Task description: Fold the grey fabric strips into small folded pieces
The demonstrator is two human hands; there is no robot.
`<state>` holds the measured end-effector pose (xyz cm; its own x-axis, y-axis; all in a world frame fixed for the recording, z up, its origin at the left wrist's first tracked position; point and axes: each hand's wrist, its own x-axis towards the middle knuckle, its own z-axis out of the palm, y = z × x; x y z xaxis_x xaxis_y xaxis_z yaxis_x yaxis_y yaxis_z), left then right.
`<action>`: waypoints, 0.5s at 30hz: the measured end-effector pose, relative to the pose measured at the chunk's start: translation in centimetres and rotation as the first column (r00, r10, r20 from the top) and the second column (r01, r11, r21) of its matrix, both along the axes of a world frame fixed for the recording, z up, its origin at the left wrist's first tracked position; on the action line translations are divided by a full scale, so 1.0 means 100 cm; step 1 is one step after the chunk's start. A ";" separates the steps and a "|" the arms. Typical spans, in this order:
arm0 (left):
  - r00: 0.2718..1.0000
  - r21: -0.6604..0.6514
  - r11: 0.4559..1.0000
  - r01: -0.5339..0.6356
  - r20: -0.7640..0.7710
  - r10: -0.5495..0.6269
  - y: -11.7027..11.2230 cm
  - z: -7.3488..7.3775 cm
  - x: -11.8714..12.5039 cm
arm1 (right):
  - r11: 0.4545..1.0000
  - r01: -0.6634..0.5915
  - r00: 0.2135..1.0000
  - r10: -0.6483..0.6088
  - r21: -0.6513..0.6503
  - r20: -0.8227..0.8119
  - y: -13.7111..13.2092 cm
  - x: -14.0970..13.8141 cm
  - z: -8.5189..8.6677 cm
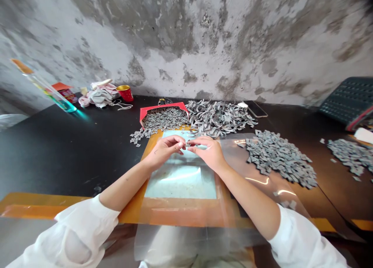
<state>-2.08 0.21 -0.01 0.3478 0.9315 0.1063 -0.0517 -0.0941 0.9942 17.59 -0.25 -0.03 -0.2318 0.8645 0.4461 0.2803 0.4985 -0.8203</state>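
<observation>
My left hand (166,148) and my right hand (207,150) meet above a pale work sheet (180,178) on the dark table. Both pinch a small grey strip piece (187,144) between their fingertips. A loose heap of grey strips (218,118) lies just beyond the hands. A red tray (145,111) filled with small folded grey pieces sits behind my left hand. A pile of folded grey pieces (279,161) lies to the right of my right hand.
A clear plastic film (262,182) covers the table's right part. Another grey pile (349,155) lies far right, near a dark crate (346,98). At back left stand a bottle (46,87), a red cup (126,93) and cloths (100,95). A phone (256,109) lies beyond the strips.
</observation>
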 end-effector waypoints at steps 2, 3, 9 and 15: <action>0.999 -0.029 0.999 -0.028 -0.026 0.027 -0.001 0.000 0.000 | 1.000 -0.002 1.000 0.002 0.008 0.001 -0.001 0.000 0.000; 0.998 -0.040 0.998 -0.044 -0.042 0.042 -0.001 0.000 0.001 | 1.000 0.001 1.000 -0.001 0.008 0.002 -0.002 -0.001 0.001; 0.995 -0.037 0.996 -0.082 -0.069 0.079 -0.002 0.000 0.005 | 1.000 0.003 1.000 -0.003 -0.012 -0.015 -0.005 -0.002 0.001; 0.988 0.168 0.981 -0.093 -0.105 0.112 -0.001 -0.001 0.006 | 0.994 -0.031 0.999 0.027 -0.101 -0.037 -0.006 -0.004 -0.001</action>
